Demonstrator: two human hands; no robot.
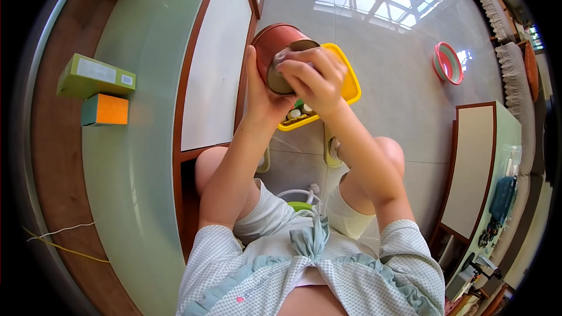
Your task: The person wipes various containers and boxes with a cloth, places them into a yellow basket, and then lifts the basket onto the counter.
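Observation:
A reddish tin [274, 42] is tilted in front of me, its round end with a dull metal rim turned toward me. My left hand [260, 90] is wrapped around the tin's left side and underside, with the thumb up along the wall. My right hand [319, 76] is at the round end, fingers bent and pressed together against it. A small greyish bit shows by the fingertips, too unclear to name. Below the hands is a yellow basin [353, 89], partly hidden, with several small whitish and green things in it.
A cabinet with a pale green top [146, 158] runs along my left, bearing a green box [96, 76] and an orange box [111, 110]. A pink basin [448, 63] is on the grey tiled floor [398, 111]. Another cabinet [468, 169] stands at right.

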